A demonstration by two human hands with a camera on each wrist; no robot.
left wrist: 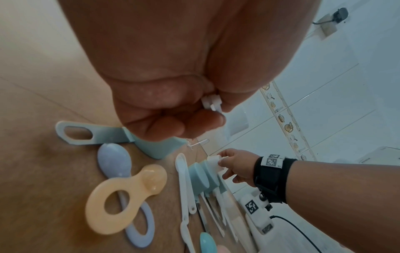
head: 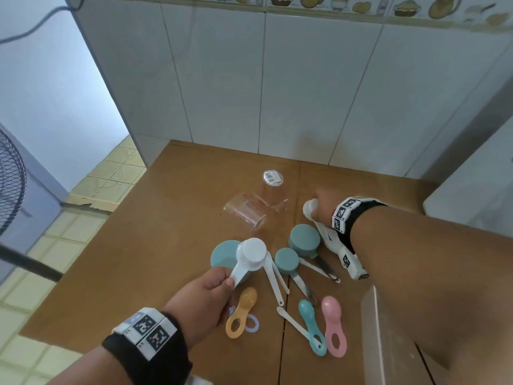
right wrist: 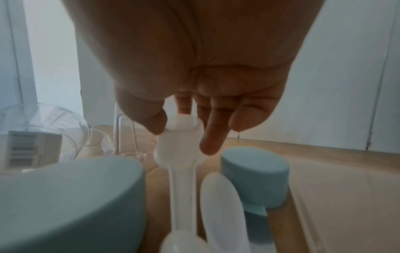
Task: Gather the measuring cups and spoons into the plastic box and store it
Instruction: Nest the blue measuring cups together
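My left hand (head: 226,279) pinches the handle of a white measuring cup (head: 251,255), held upside down above a large teal cup (head: 222,258). Farther right, my right hand (head: 316,205) grips a smaller white measuring cup (head: 308,209) by its bowl; thumb and fingers (right wrist: 208,137) hold this cup (right wrist: 179,140) in the right wrist view. Two teal cups (head: 304,240) (head: 287,261) lie upside down between my hands. Orange (head: 240,315), teal (head: 311,326) and pink (head: 334,326) spoons lie nearer me. The translucent plastic box (head: 388,343) stands at the lower right, partly behind my right forearm.
Two clear measuring cups (head: 245,215) (head: 273,190) sit on the brown table near the tiled wall, one on its side. White spoons (head: 277,284) and a lilac spoon (left wrist: 114,157) lie among the rest. A fan (head: 11,190) stands left of the table edge.
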